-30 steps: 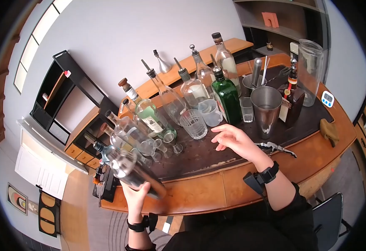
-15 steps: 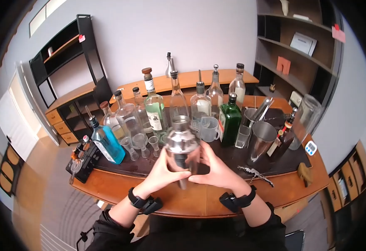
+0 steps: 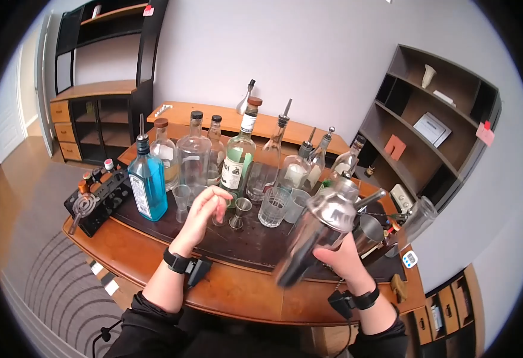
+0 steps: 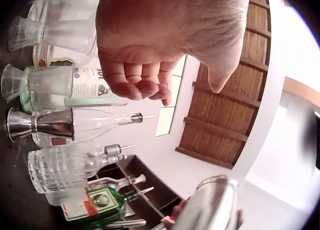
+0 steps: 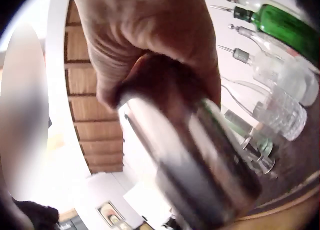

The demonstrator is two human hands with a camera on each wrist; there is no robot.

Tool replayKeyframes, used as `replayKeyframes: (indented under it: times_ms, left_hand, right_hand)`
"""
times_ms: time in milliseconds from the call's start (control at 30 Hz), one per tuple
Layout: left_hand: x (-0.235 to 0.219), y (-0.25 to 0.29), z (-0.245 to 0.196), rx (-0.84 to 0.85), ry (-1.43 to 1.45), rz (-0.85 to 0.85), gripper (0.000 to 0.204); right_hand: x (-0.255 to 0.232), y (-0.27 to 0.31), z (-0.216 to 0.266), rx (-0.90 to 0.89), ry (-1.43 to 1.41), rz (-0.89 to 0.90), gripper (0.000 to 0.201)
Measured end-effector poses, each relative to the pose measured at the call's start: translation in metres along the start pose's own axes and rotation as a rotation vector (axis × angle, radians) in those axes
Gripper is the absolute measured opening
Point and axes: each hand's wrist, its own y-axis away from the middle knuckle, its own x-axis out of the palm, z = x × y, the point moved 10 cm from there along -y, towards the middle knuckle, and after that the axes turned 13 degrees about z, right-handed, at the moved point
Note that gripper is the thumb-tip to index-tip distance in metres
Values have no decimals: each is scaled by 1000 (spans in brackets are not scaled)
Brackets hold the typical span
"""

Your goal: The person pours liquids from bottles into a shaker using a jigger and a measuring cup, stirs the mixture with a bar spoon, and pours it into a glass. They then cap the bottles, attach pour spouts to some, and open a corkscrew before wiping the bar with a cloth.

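Observation:
A steel cocktail shaker [image 3: 321, 230] is held in the air over the right part of the table. My right hand [image 3: 344, 258] grips it round the body, its top leaning to the right. In the right wrist view the steel body is blurred and hides part of the fingers. My left hand [image 3: 205, 216] holds nothing, its fingers loosely bent in the left wrist view. It hovers above the small measuring cups, nearest to a steel jigger [image 3: 240, 213] and a clear jigger [image 3: 181, 201]. A blue bottle [image 3: 148, 188] stands to its left.
Several bottles with pourers stand in a row behind, among them a label-fronted bottle [image 3: 235, 170]. A ribbed mixing glass [image 3: 274, 209] is mid-table. Right of it are a steel tin [image 3: 370, 230], a tall glass cylinder [image 3: 420, 218] and a timer [image 3: 409, 259]. A black caddy [image 3: 109, 194] sits far left.
The shaker has passed from the left hand, through both hands, to the right hand and moved rightward. The left hand has let go and moved away to the left. The head view has turned.

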Motion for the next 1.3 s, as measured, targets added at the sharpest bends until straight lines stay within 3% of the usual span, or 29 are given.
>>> replayKeyframes:
  times_ms: [67,100,167,233,300,333,367,433,467,500,567,600,667,800,900,967,1067,1200,1233,1300]
  left_hand:
    - [-7,4,-5,42,79,-50,35]
    - [-10,7,-4,50,90,-68,35]
    - [-17,9,-4,33,54,-101,43]
    - [-18,10,-3,31,50,-125,42]
    - [-14,8,2,32,51,-83,41]
    - [-12,9,2,17,49,-81,40]
    - [-10,12,3,18,57,-87,40]
    - [-10,11,2,0,50,-76,39]
    - [-13,11,1,8,49,-86,39]
    - [-16,11,4,-9,56,-101,38]
    - [-16,15,11,-37,74,-123,38]
    - [-16,14,12,-32,93,-118,34]
    - [-16,13,15,-30,123,-94,31]
    - [11,10,13,-109,72,80,30]
    - [48,15,32,-304,120,355,42]
    - [69,19,40,-337,186,496,63]
    - [85,21,35,-334,214,552,83]
    - [93,21,30,-284,383,525,90]
    - [92,19,27,-275,289,511,91]
    - [88,23,28,-408,183,474,95]
  right_hand:
    - [-8,3,24,-67,494,-244,89]
    - [2,-5,27,38,635,-154,96]
    - [14,-18,13,99,583,117,94]
    - [19,-22,-23,212,-10,223,86]
    - [10,-31,-16,172,71,55,82]
    - [4,-35,0,128,386,-29,77]
    - [6,-37,8,135,500,-12,76]
    - [6,-35,-21,162,8,83,77]
    - [2,-33,-29,89,-94,16,76]
    - [-2,-29,-26,57,32,-45,75]
    - [4,-28,-8,47,480,15,73]
    - [4,-25,-11,53,480,21,73]
    - [-1,-16,-30,15,-53,-6,72]
    - [-16,-6,-38,-13,-24,-173,70]
    - [-12,-7,-46,-70,-262,-191,68]
    - [-6,-11,-51,-78,-343,-210,72]
    - [16,-26,-54,-59,-319,-161,67]
    - [44,-48,-57,-50,-277,-77,65]
    - [47,-52,-60,-57,-248,-74,65]
    - [52,-57,-62,-30,-267,-88,64]
